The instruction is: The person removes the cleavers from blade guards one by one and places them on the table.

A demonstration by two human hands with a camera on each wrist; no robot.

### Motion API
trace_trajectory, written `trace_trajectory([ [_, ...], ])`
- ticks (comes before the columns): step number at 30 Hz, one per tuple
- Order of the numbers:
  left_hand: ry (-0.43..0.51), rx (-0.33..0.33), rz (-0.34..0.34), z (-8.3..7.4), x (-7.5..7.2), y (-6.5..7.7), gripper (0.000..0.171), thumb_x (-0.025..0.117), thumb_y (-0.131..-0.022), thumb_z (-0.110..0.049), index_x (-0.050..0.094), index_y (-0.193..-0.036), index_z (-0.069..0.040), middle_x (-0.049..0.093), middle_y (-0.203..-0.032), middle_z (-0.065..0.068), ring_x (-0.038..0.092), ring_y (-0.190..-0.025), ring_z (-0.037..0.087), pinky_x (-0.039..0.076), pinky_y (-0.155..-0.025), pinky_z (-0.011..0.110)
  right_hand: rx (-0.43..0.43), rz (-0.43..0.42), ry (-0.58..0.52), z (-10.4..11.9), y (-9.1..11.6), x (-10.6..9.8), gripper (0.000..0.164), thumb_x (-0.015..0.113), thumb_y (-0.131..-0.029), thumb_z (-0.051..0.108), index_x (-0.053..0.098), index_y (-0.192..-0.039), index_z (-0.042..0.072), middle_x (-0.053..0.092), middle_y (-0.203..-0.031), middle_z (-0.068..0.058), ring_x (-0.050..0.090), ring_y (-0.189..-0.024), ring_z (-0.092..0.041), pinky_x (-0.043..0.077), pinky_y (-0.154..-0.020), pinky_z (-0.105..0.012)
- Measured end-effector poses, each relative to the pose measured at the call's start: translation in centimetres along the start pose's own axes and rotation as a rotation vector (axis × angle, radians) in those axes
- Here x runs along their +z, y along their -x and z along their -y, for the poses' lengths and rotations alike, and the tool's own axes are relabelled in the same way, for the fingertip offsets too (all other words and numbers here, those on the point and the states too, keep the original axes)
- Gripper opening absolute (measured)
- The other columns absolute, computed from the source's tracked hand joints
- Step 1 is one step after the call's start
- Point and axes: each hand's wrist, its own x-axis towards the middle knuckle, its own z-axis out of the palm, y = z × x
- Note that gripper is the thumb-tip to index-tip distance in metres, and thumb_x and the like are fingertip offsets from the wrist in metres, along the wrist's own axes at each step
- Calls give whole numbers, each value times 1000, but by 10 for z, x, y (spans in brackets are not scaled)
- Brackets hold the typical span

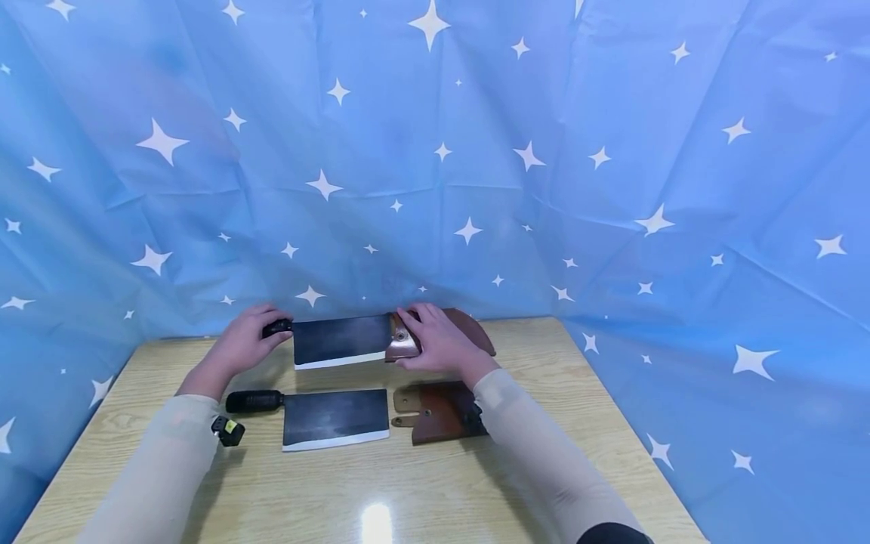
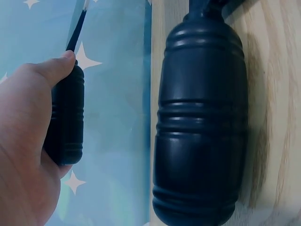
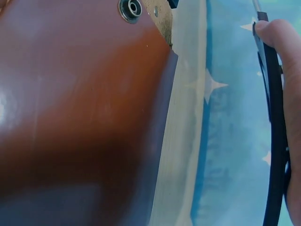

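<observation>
My left hand (image 1: 246, 341) grips the black ridged handle (image 2: 68, 117) of a cleaver (image 1: 343, 338) with a dark blade and a bright edge, lifted near the back of the table. Around the blade's far end sits a brown leather sheath (image 1: 473, 330), which my right hand (image 1: 442, 340) holds by its mouth, thumb on the near side. How deep the blade reaches in is hidden. Nearer to me a second cleaver (image 1: 336, 418) lies flat, its handle (image 2: 201, 122) to the left. Beside its blade tip, apart from it, lies another brown sheath (image 1: 442, 423), partly covered by my right forearm.
The wooden table (image 1: 306, 499) ends at the back against a blue curtain (image 1: 408, 151) with white stars, which also hangs along both sides. A small black device (image 1: 228, 431) is strapped to my left wrist.
</observation>
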Motion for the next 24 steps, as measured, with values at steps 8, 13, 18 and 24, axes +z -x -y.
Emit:
trace_trajectory([
  [8,-7,3,14,3,-2,2,38,77,-108,-22,72,-140,-1,67,-132,19,64,-120,44,53,-96,65,3,3,11,-6,6,-1,111,76,-92,72,34,-174,10,42,-162,-12,42,-144,-29,42,-120,-46],
  [13,-16,6,20,8,-1,4,37,77,-108,-22,73,-138,-1,68,-129,17,65,-115,41,54,-93,63,11,9,-1,-12,8,-3,113,80,-90,69,36,-173,7,43,-162,-14,41,-146,-31,41,-121,-49],
  [18,-14,21,17,12,0,5,36,79,-106,-20,74,-136,-1,69,-127,17,65,-114,42,54,-92,63,25,38,-9,-15,12,-5,112,81,-90,66,35,-173,6,42,-162,-15,40,-145,-32,40,-121,-49],
  [24,-8,16,22,14,1,7,35,79,-106,-20,75,-134,-1,70,-125,17,65,-115,42,53,-94,63,53,49,-10,-17,17,-4,112,82,-90,65,34,-174,8,41,-163,-14,40,-143,-30,42,-120,-47],
])
